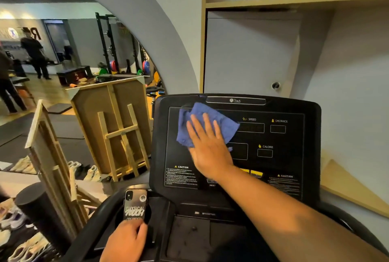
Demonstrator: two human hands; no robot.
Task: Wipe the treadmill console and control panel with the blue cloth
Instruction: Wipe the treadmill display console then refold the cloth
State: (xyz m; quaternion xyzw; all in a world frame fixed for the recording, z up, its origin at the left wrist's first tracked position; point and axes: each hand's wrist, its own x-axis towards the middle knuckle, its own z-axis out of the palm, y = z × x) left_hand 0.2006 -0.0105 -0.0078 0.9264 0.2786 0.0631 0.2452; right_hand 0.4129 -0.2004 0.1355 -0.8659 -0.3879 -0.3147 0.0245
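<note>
Head view, phone (135, 206) by left hand (124, 240), easel (124, 135) beside console (294, 177)

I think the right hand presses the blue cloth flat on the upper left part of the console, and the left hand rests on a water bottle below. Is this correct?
Not quite. The left hand rests on a phone, not a water bottle; the head view shows its camera lenses and printed case. The rest holds: the right hand presses the blue cloth flat on the upper left part of the console.
</note>
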